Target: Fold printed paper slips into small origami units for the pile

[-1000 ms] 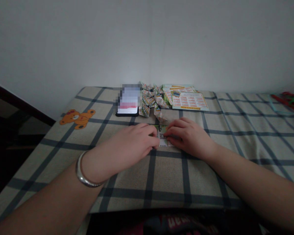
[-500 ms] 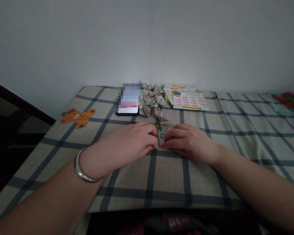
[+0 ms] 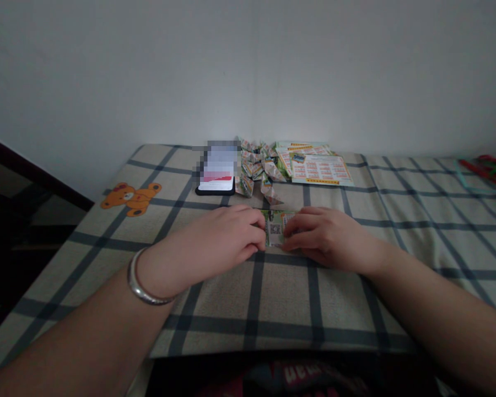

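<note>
1. Head camera: a small printed paper (image 3: 275, 234) with a QR-style square lies on a table near its middle, between a person's two hands.
2. The left hand (image 3: 233, 234), fingers curled, touches the paper's left end; the right hand (image 3: 328, 234) covers its right end. The hands are apart, and whether the fingers pinch or merely press cannot be told.
3. A silver bangle (image 3: 137, 289) circles the left wrist.
4. Beneath spreads a beige tablecloth (image 3: 283, 303) crossed by dark blue-grey stripes, smooth in front and rippled toward the right.
5. Just beyond the paper sit folded paper pieces (image 3: 268, 168) in a cluster, flanked by a lit phone (image 3: 217, 186), its screen partly pixelated, and overlapping printed sheets (image 3: 322, 170).
6. An orange bear figure (image 3: 131, 199) lies flat near the cloth's left edge; red and green items (image 3: 490, 170), too dim to identify, lie at far right.
7. Behind rises a plain grey-white wall (image 3: 240, 71), brightest above the phone and sheets, in an otherwise dim room; a dark sloping edge (image 3: 35, 172) and deep shadow fill the left.
</note>
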The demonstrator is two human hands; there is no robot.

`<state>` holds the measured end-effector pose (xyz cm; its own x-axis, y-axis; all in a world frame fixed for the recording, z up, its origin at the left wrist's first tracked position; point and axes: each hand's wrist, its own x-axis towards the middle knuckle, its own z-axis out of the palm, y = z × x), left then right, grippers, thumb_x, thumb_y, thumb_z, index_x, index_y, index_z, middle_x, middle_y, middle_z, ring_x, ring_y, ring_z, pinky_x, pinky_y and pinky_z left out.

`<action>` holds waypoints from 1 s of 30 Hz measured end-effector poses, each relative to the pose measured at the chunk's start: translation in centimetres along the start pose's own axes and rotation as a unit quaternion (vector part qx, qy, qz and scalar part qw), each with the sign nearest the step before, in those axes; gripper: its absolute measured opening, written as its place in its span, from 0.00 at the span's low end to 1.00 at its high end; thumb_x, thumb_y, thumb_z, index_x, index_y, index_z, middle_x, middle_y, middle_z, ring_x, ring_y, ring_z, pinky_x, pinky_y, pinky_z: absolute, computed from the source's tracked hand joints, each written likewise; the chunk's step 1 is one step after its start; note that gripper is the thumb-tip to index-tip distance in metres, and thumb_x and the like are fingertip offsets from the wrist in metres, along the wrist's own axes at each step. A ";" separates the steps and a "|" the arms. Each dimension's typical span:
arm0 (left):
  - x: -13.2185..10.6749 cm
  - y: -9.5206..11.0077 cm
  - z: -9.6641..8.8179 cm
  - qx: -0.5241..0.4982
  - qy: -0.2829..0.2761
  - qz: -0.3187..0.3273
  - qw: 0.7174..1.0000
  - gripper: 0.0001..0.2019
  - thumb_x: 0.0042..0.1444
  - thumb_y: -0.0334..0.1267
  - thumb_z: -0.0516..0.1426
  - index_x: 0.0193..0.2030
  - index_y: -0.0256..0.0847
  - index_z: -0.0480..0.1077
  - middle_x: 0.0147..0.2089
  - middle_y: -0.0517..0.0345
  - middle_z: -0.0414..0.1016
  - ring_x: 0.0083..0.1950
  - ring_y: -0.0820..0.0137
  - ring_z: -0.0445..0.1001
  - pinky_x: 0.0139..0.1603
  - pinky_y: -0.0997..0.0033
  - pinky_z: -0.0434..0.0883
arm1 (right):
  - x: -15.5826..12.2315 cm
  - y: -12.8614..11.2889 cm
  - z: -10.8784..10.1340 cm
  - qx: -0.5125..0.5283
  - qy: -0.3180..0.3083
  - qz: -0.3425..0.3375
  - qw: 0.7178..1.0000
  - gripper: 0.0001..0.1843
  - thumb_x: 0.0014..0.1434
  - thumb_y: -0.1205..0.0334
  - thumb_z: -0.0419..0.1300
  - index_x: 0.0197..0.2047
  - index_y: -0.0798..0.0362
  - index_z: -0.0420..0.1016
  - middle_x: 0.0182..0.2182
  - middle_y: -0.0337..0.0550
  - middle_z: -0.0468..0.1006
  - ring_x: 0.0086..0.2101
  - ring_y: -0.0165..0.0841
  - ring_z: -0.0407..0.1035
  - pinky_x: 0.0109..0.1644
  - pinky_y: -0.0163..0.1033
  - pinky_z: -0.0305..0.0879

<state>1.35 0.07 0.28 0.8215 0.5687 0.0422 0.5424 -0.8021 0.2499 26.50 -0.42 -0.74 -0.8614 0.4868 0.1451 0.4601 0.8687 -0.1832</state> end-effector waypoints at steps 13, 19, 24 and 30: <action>0.2 -0.4 0.0 -0.007 -0.006 0.001 1.000 0.06 0.58 0.30 0.57 0.35 0.45 0.74 0.46 0.63 0.72 0.49 0.69 0.69 0.52 0.65 0.66 | -0.8 0.3 -1.5 0.036 -0.035 0.043 0.998 0.16 0.57 0.74 0.56 0.41 0.46 0.81 0.45 0.36 0.79 0.44 0.34 0.70 0.46 0.41 0.66; 0.1 -0.9 0.1 -0.003 0.005 0.002 1.000 0.06 0.56 0.31 0.59 0.35 0.47 0.75 0.47 0.63 0.73 0.48 0.69 0.71 0.51 0.66 0.67 | -1.1 0.7 -1.8 0.051 -0.042 0.046 0.997 0.16 0.56 0.73 0.58 0.39 0.45 0.82 0.46 0.36 0.79 0.44 0.35 0.70 0.46 0.41 0.66; 0.2 -1.2 0.3 -0.004 0.006 0.012 1.000 0.06 0.55 0.31 0.60 0.36 0.47 0.77 0.48 0.62 0.73 0.49 0.69 0.72 0.51 0.66 0.68 | -1.4 0.8 -2.0 0.050 -0.038 0.045 0.997 0.15 0.55 0.73 0.59 0.38 0.45 0.82 0.47 0.37 0.79 0.45 0.35 0.71 0.47 0.42 0.67; 0.1 -1.6 0.1 -0.012 -0.015 0.010 1.000 0.07 0.55 0.31 0.60 0.34 0.48 0.78 0.50 0.64 0.75 0.49 0.69 0.73 0.52 0.67 0.69 | -1.7 1.2 -2.2 0.045 -0.039 0.034 0.998 0.12 0.56 0.71 0.60 0.36 0.46 0.82 0.47 0.36 0.80 0.46 0.36 0.71 0.49 0.43 0.66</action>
<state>0.58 1.41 -0.24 0.8370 0.5469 0.0175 0.5222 -0.8080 0.2728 28.99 -0.06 0.92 -0.8445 0.5329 0.0531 0.5001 0.8203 -0.2773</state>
